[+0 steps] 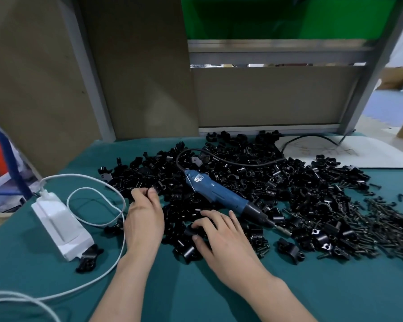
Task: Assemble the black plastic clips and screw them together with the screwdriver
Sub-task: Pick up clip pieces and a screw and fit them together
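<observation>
A big heap of black plastic clips (254, 182) covers the middle of the green table. A blue electric screwdriver (221, 198) lies on the heap, tip pointing down right, its black cable looping back. My left hand (144, 217) reaches into the heap's left edge and pinches a black clip (157, 188) between thumb and fingers. My right hand (219, 235) sits at the heap's front and its fingers curl round another black clip (196, 231). A pile of dark screws (382, 224) lies at the right.
A white power adapter (61, 224) with white cables (98, 212) lies left of my hands, a loose clip (89, 259) at its near end. Brown panels and a metal frame (265, 131) close the table's back. A white sheet (358, 152) lies at the back right.
</observation>
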Motion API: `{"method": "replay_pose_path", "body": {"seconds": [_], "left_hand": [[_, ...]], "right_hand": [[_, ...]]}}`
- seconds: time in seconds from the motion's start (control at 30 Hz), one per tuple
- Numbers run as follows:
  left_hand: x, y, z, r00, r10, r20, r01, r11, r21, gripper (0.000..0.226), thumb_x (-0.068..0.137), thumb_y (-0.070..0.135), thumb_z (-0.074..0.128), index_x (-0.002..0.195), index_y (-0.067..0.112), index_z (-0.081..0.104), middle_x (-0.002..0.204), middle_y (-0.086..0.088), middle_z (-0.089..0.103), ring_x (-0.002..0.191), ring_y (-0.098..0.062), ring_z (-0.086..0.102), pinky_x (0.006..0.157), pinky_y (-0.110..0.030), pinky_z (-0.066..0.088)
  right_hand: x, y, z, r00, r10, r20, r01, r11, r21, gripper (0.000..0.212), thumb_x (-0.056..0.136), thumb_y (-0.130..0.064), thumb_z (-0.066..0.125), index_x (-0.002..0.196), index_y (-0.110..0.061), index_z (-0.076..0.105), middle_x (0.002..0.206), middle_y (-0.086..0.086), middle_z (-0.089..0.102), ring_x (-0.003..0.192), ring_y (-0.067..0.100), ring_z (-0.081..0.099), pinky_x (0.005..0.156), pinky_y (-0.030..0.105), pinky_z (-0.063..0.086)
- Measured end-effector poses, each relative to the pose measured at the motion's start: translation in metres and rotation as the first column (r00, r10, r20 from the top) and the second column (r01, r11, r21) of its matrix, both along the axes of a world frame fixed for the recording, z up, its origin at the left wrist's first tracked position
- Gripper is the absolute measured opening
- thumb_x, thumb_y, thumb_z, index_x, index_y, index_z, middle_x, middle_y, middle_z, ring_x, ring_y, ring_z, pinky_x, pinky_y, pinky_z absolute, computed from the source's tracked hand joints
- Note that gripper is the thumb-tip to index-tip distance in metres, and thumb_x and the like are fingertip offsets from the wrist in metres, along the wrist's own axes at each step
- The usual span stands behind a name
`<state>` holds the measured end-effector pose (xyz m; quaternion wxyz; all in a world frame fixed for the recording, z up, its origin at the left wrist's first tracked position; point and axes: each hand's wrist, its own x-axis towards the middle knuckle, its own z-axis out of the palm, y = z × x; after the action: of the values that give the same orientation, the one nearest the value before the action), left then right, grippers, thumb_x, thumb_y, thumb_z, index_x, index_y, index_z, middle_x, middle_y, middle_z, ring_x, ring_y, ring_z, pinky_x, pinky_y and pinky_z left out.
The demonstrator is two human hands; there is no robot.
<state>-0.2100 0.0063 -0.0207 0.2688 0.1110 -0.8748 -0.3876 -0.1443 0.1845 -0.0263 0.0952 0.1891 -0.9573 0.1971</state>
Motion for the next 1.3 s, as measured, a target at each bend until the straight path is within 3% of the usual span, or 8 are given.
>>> {"method": "replay_pose_path", "body": {"seconds": [0.27, 0.47, 0.57, 0.67, 0.8, 1.03, 1.23, 1.3], "left_hand": [[-0.003, 0.004, 0.0, 0.981, -0.147, -0.129, 0.177, 0.948, 0.263, 0.02, 0.107, 0.042, 0.033, 0.105, 0.025, 0.044, 0.073, 0.006, 0.068, 0.052, -0.005, 0.055, 0.054, -0.032, 0.04], [0.002, 0.017, 0.009, 0.928, -0.255, -0.272, 0.34, 0.877, 0.339, 0.013, 0.107, 0.042, 0.04, 0.099, 0.037, 0.049, 0.076, 0.01, 0.069, 0.067, -0.003, 0.061, 0.064, -0.01, 0.044], [0.008, 0.032, 0.011, 0.885, -0.348, -0.31, 0.443, 0.834, 0.329, 0.009, 0.106, 0.037, 0.044, 0.101, 0.035, 0.052, 0.075, 0.007, 0.068, 0.071, -0.005, 0.064, 0.068, -0.013, 0.048], [0.012, 0.044, 0.01, 0.855, -0.404, -0.325, 0.502, 0.801, 0.325, 0.009, 0.105, 0.035, 0.047, 0.104, 0.03, 0.054, 0.076, 0.006, 0.068, 0.073, -0.01, 0.065, 0.07, -0.022, 0.053], [0.01, 0.043, 0.013, 0.882, -0.304, -0.359, 0.434, 0.821, 0.372, 0.012, 0.106, 0.033, 0.047, 0.098, 0.028, 0.054, 0.07, 0.005, 0.068, 0.066, -0.006, 0.063, 0.065, -0.016, 0.048], [0.0, 0.026, 0.012, 0.937, -0.098, -0.337, 0.277, 0.795, 0.539, 0.018, 0.107, 0.035, 0.045, 0.094, 0.025, 0.053, 0.065, 0.006, 0.063, 0.056, -0.004, 0.056, 0.056, -0.014, 0.045], [-0.013, 0.0, 0.011, 0.967, 0.012, -0.254, 0.18, 0.675, 0.715, 0.02, 0.107, 0.034, 0.044, 0.094, 0.023, 0.054, 0.076, 0.004, 0.062, 0.06, -0.004, 0.055, 0.067, -0.023, 0.045], [-0.016, -0.005, 0.008, 0.98, -0.01, -0.198, 0.156, 0.657, 0.737, 0.02, 0.106, 0.035, 0.046, 0.093, 0.022, 0.056, 0.077, 0.007, 0.064, 0.061, -0.001, 0.057, 0.072, -0.023, 0.043]], "right_hand": [[0.002, -0.003, 0.002, 0.999, -0.033, -0.041, 0.032, 0.999, -0.022, 0.044, 0.109, -0.046, 0.031, 0.15, -0.031, 0.04, 0.155, -0.014, 0.037, 0.149, 0.006, 0.024, 0.123, 0.028, -0.011], [0.003, -0.004, 0.007, 1.0, -0.003, 0.004, 0.004, 0.98, -0.2, 0.069, 0.101, -0.067, 0.024, 0.161, -0.034, 0.017, 0.152, -0.021, 0.04, 0.141, -0.016, 0.017, 0.116, 0.009, -0.012], [0.003, -0.006, 0.006, 0.998, 0.04, 0.056, -0.013, 0.904, -0.428, 0.068, 0.095, -0.073, 0.032, 0.156, -0.045, 0.024, 0.144, -0.033, 0.041, 0.127, -0.033, 0.015, 0.111, 0.0, 0.007], [0.003, -0.005, 0.006, 0.994, 0.06, 0.096, 0.012, 0.786, -0.618, 0.041, 0.101, -0.048, 0.058, 0.14, -0.049, 0.047, 0.134, -0.035, 0.058, 0.125, -0.019, 0.048, 0.1, 0.003, 0.036], [0.001, 0.0, 0.01, 0.982, -0.028, 0.186, 0.161, 0.634, -0.756, 0.03, 0.101, -0.023, 0.062, 0.11, -0.052, 0.062, 0.094, -0.018, 0.07, 0.078, 0.001, 0.064, 0.069, 0.017, 0.052], [-0.003, 0.004, 0.011, 0.959, 0.014, 0.283, 0.241, 0.487, -0.84, 0.033, 0.1, -0.019, 0.063, 0.101, -0.052, 0.065, 0.1, -0.008, 0.072, 0.098, 0.018, 0.068, 0.079, 0.021, 0.054], [0.0, 0.003, 0.007, 0.97, 0.007, 0.241, 0.196, 0.56, -0.805, 0.033, 0.104, -0.02, 0.056, 0.102, -0.052, 0.067, 0.105, -0.021, 0.068, 0.082, 0.002, 0.061, 0.073, 0.013, 0.049], [0.001, 0.002, 0.007, 0.976, 0.0, 0.22, 0.168, 0.645, -0.745, 0.032, 0.104, -0.022, 0.055, 0.102, -0.052, 0.066, 0.117, -0.031, 0.062, 0.1, -0.004, 0.059, 0.08, 0.009, 0.046]]}}
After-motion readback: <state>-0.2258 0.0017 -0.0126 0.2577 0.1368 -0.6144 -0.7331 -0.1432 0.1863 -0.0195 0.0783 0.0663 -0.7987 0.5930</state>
